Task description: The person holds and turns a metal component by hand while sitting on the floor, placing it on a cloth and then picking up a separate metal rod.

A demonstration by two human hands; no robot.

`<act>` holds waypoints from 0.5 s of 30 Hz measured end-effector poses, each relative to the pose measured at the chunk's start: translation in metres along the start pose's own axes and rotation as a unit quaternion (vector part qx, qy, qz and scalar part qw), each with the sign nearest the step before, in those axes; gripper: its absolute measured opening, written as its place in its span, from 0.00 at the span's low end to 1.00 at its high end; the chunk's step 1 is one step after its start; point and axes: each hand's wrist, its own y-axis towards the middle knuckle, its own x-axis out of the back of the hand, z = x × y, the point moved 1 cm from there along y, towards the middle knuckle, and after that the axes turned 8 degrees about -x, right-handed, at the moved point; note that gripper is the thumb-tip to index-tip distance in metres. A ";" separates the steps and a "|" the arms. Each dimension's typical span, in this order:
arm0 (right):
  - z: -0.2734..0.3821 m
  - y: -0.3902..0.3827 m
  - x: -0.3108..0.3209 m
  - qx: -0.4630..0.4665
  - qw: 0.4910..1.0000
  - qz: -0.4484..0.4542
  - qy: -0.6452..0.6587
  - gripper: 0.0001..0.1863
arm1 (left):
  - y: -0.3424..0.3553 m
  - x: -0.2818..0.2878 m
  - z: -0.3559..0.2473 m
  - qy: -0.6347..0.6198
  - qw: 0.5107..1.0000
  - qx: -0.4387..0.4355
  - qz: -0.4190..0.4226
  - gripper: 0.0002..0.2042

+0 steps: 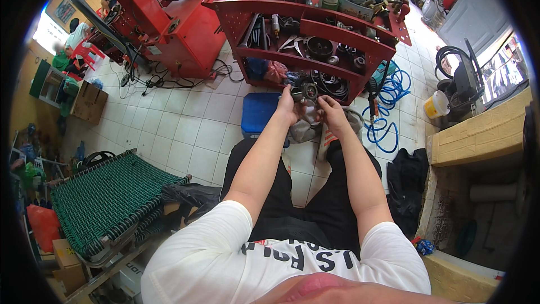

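Before red cart [264, 9], dark part [309, 90] in left grip [288, 106] indistinct.

The cart [323, 27] was coated in glossy paint over metal; the floor [197, 129] was laid in smooth, shiny tile. The part [297, 95] was seen as dull metal, the bucket [435, 105] as plastic. The cot [115, 197] was woven in coarse cord, the shirt [197, 247] made of matt cloth.
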 end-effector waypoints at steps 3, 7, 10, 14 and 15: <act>-0.001 0.001 0.000 0.024 1.000 0.009 -0.006 0.13 | 0.001 0.002 0.000 -0.007 1.000 -0.002 -0.005 0.29; -0.003 0.004 0.004 0.043 0.998 -0.003 -0.045 0.14 | 0.003 0.000 0.001 -0.005 1.000 -0.006 -0.002 0.29; 0.001 0.002 -0.005 -0.022 1.000 -0.015 0.015 0.18 | 0.003 0.007 -0.001 0.002 1.000 -0.009 0.002 0.29; -0.003 0.005 0.004 -0.078 0.997 -0.012 -0.004 0.21 | 0.001 0.000 0.002 0.007 1.000 -0.003 0.003 0.28; -0.004 0.006 0.005 -0.076 0.997 -0.010 -0.009 0.21 | 0.001 0.000 0.001 0.010 1.000 -0.002 0.005 0.28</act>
